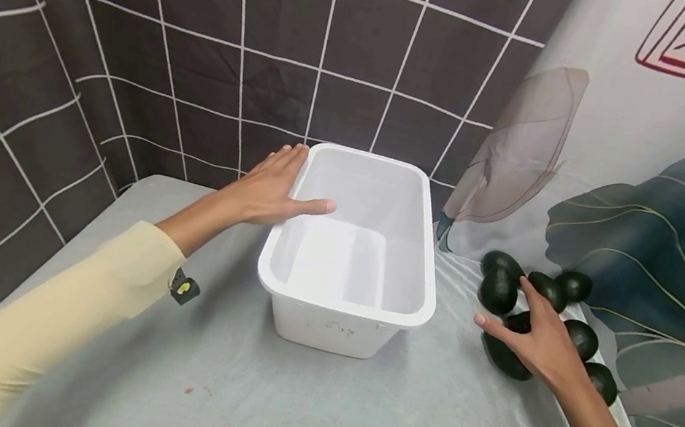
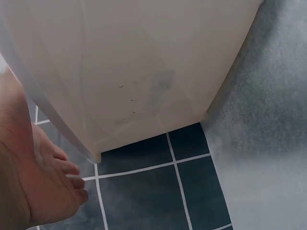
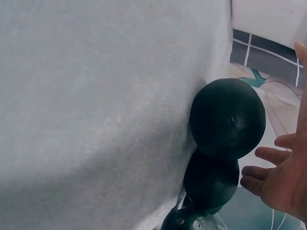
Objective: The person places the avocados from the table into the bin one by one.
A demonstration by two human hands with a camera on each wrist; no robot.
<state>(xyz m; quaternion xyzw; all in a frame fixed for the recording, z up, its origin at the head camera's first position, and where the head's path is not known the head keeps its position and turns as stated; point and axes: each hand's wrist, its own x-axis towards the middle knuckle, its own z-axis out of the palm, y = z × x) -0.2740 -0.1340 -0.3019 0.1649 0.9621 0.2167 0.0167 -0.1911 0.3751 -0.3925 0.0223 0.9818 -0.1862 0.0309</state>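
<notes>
A white plastic tub (image 1: 341, 328) stands upright on the grey-covered table, and I see nothing inside it. My left hand (image 1: 274, 185) rests at its left rim, fingers straight along the outside and thumb reaching over the opening. In the left wrist view that hand (image 2: 43, 182) is beside the tub's wall (image 2: 134, 72). At the right, my right hand (image 1: 546, 340) is over a cluster of dark green avocados (image 1: 498, 290), its thumb and fingers spread. The right wrist view shows the hand (image 3: 283, 177) apart from the nearest avocado (image 3: 228, 120); some others are partly hidden.
Dark cloth with a white grid (image 1: 285, 20) hangs behind and left of the table (image 1: 286, 412). A pale curtain with large leaf prints (image 1: 667, 218) hangs at the right, close behind the avocados. The table's right edge runs beside them.
</notes>
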